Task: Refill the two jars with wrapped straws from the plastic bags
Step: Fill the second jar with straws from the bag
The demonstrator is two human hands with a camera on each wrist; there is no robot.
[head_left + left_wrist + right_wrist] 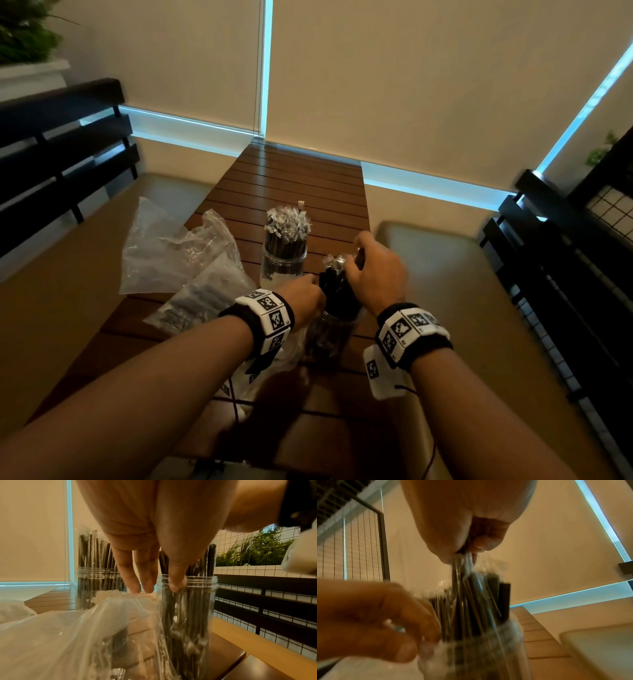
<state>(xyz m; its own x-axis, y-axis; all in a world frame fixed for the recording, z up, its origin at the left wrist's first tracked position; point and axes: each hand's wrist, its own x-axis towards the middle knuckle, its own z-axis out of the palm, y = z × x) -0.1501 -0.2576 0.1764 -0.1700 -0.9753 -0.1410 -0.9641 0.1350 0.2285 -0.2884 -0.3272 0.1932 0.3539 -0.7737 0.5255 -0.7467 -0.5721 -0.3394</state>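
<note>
Two clear jars stand on the slatted wooden table (pixel 308 178). The far jar (pixel 283 263) (pixel 98 586) is packed with wrapped black straws. The near jar (pixel 337 325) (pixel 188 608) (pixel 471 655) holds a bundle of wrapped straws (pixel 334 284) (pixel 476 601) that sticks out of its mouth. My right hand (pixel 356 260) (pixel 467 551) pinches the wrapper tips at the top of this bundle. My left hand (pixel 313 291) (pixel 161 586) is at the near jar's rim, thumb on the threaded neck, other fingers pointing down beside it.
Two crumpled plastic bags lie left of the jars: one (pixel 171 246) further back, one (pixel 202 301) (pixel 77 635) nearer with dark straws inside. Cushioned benches flank the narrow table. A dark slatted backrest (pixel 58 154) stands left, a wire-grid railing (pixel 582 274) right.
</note>
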